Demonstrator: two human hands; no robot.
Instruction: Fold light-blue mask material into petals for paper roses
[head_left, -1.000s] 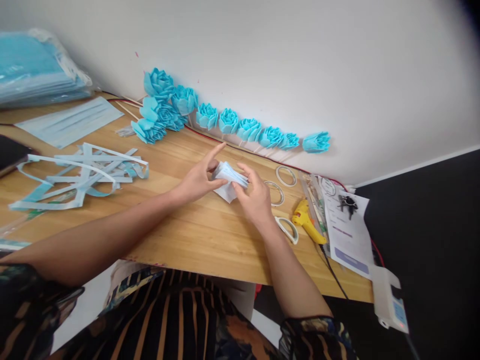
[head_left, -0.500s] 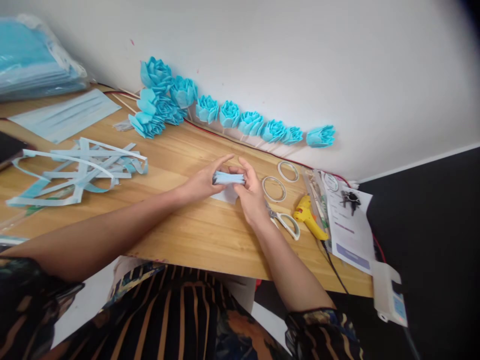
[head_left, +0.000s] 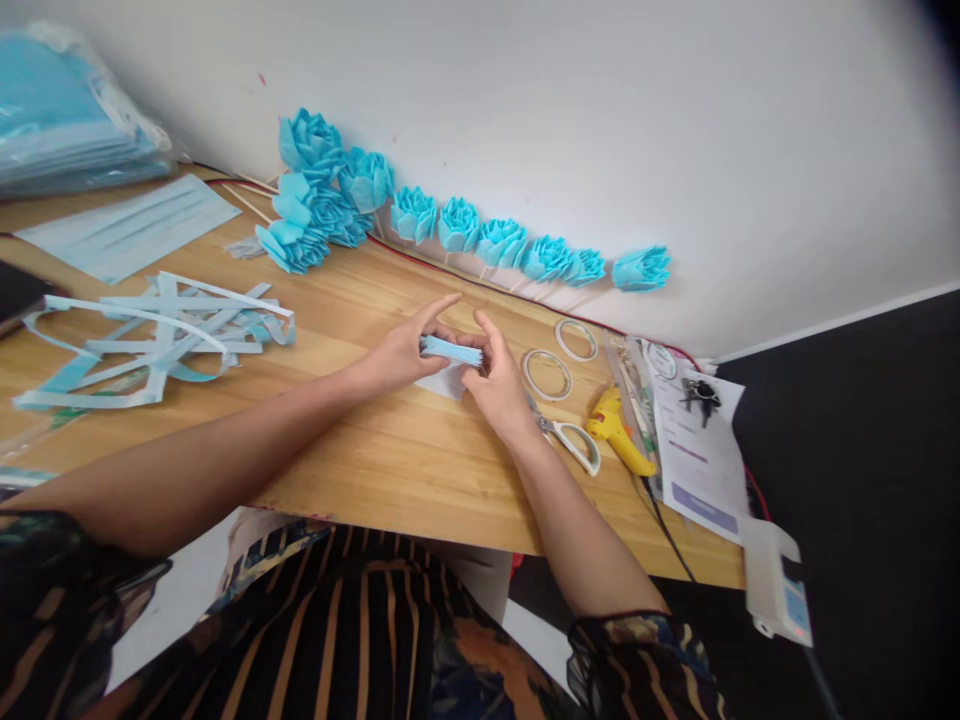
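Note:
Between my two hands is a small stack of blue fabric pieces (head_left: 451, 350), its layered edge facing me. My left hand (head_left: 401, 355) grips the stack's left end between thumb and fingers, the index finger raised. At the other end, my right hand (head_left: 499, 385) holds it with thumb and fingers, its index finger pointing up. A white sheet piece (head_left: 446, 381) lies on the table just under the stack. To the right of my right hand are white-handled scissors (head_left: 574, 443), their blades partly hidden by my wrist.
Several blue fabric flowers (head_left: 459, 225) on sticks lean along the wall. Cut strips (head_left: 161, 335), a flat mask sheet (head_left: 127, 225) and a bag of masks (head_left: 67, 120) lie left. At right are tape rolls (head_left: 547, 375), a yellow glue gun (head_left: 619, 432), papers (head_left: 694, 470) and keys (head_left: 701, 400).
The stack has tilted, its right end now lower, and shifted slightly left with both hands. More of its blue top shows. The table items stay in place.

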